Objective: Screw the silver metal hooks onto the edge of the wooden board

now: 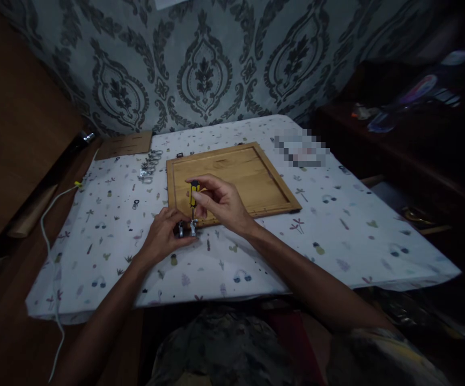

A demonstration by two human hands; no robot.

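Observation:
My right hand [226, 206] is closed around the yellow-and-black handle of a small screwdriver [194, 194], held upright. Its shaft points down at a metal hinge [193, 228] on the near edge of a framed wooden panel [232, 179], toward its left corner. With thumb and fingers on either side, my left hand [163, 233] grips the hinge and steadies it. Whether the screwdriver's tip sits in a screw is too small to tell. The panel lies flat on the table.
Several more metal hinges [150, 166] lie in a row left of the panel. Behind them is a piece of brown cardboard [123, 146]. A blurred-out item [302, 149] lies at the back right of the patterned tablecloth [224, 273]. A white cable [49, 249] hangs over the left side.

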